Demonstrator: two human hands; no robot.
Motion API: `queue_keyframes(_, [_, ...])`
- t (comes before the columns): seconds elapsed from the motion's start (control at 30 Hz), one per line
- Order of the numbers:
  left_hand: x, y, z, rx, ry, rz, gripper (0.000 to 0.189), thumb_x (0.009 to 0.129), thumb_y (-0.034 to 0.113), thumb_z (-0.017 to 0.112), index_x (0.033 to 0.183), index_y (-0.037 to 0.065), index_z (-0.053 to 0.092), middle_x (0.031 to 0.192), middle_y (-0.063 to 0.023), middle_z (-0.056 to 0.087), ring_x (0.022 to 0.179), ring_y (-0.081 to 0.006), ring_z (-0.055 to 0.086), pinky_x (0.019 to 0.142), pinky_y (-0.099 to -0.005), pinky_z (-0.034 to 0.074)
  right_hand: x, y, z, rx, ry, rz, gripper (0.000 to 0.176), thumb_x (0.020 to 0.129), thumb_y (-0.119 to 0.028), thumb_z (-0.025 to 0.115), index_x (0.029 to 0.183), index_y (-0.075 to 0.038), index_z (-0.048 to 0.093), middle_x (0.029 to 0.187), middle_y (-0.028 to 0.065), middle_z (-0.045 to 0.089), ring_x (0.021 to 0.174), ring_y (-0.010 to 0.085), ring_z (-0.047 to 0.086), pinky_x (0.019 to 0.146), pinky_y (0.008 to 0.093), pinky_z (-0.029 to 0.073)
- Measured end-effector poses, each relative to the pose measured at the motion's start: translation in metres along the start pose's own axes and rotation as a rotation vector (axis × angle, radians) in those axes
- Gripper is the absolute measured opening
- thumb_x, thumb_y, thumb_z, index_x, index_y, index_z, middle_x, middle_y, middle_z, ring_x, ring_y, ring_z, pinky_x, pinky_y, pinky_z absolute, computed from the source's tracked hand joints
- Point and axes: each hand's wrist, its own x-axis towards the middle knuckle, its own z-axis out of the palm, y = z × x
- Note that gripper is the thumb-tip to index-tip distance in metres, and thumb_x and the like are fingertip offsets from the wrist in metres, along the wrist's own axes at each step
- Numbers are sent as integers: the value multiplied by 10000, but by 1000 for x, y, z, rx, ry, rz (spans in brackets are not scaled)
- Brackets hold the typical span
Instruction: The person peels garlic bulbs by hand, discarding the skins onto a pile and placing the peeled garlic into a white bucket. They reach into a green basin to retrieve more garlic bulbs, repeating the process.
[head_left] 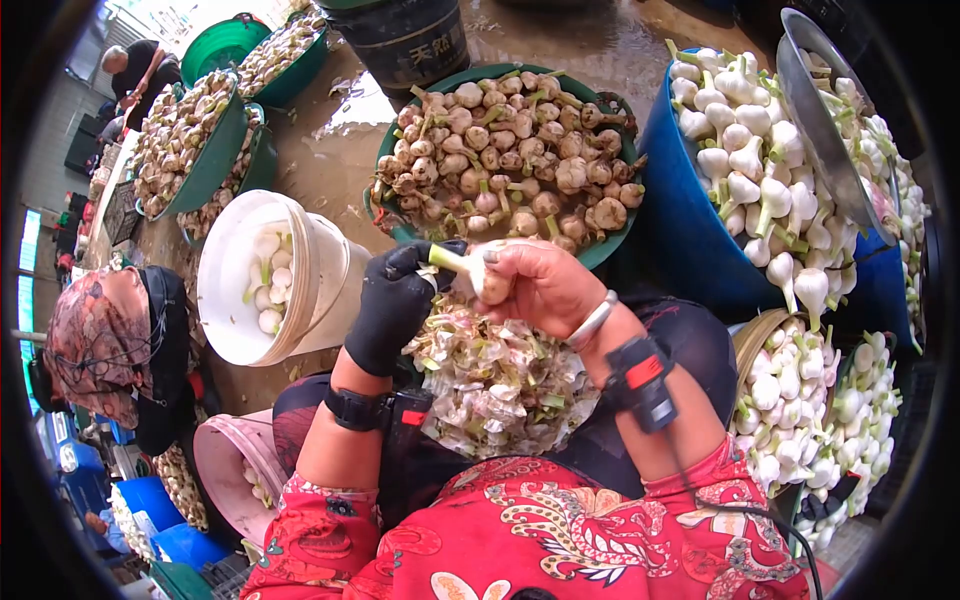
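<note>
My right hand [550, 285], bare, is closed around a garlic bulb [490, 287] with its fingertips against the bulb's side. The bulb's pale green stem points left toward my left hand [388, 305]. That hand wears a black glove, and its fingers are pinched at the stem, partly hiding it. Below both hands, a heap of loose garlic skins [500, 385] lies in my lap between my knees. Just beyond them stands a green tub [400, 232] full of brownish, unpeeled garlic bulbs [505, 150].
At left is a white bucket [345, 275] with peeled bulbs inside, above a pink bucket [215, 455]. A blue tub [665, 190] heaped with white garlic stands right, beside a metal pan [822, 120]. A person in a patterned head covering [95, 340] sits at left.
</note>
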Motion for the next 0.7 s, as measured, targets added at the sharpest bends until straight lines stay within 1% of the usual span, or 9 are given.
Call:
queue_keyframes(0.03, [0,-5,0,154,4,202,285,720,-55,565,989,-6,649,935,-84,667,840,-185,634,748,-290,502,4,7,-6,10,2,107,398,885,-264,545,1142,40,523,911,136,626,743,215,645,618,274,537])
queue_keyframes(0.07, [0,-2,2,154,2,203,285,720,-55,565,989,-6,649,935,-84,667,840,-185,634,748,-290,502,3,6,-5,11,3,106,398,885,-264,545,1142,40,523,911,136,626,743,215,645,618,274,537])
queue_keyframes(0.13, [-3,7,6,542,30,547,244,697,-37,604,921,40,661,830,-94,654,750,-232,616,688,-320,490,0,6,-3,110,-131,266,250,885,-251,545,974,-20,585,829,114,630,701,231,642,599,304,542])
queue_keyframes(0.17, [-3,17,6,560,22,551,260,683,-21,629,927,62,665,809,-98,634,769,-268,610,683,-327,482,1,11,-2,118,-236,320,276,882,-277,553,980,-21,583,835,110,631,719,234,647,606,303,545])
queue_keyframes(0.27, [-4,15,10,409,-14,510,361,730,31,665,1089,41,632,889,-79,645,798,-188,620,739,-303,493,-3,14,9,70,-206,259,281,882,-291,578,986,-30,578,833,85,629,754,214,652,623,290,547])
queue_keyframes(0.33, [-8,15,14,-342,91,-60,388,811,29,616,1195,3,563,931,-69,635,823,-144,610,758,-276,496,-4,9,7,43,-134,161,266,875,-274,598,989,-36,573,835,76,626,757,207,652,637,292,548])
queue_keyframes(0.47, [-15,23,-1,-302,-139,-45,380,844,88,604,1202,-19,538,966,-83,626,817,-139,600,755,-284,498,-4,-2,6,-1,59,-21,300,827,-226,689,1047,-81,546,873,48,620,770,181,644,693,312,543])
queue_keyframes(0.6, [-16,30,7,-551,-100,-109,318,831,121,633,1116,-10,588,995,-78,637,831,-146,605,758,-280,493,-2,-4,13,-36,73,35,312,837,-309,679,1036,-100,560,899,36,629,777,175,636,672,308,530])
queue_keyframes(0.7, [-14,34,5,-486,-73,-78,289,835,115,626,1093,-11,600,991,-76,640,805,-144,607,739,-273,494,6,-3,4,29,107,76,305,879,-255,621,1110,-72,541,976,65,649,861,171,648,730,320,538])
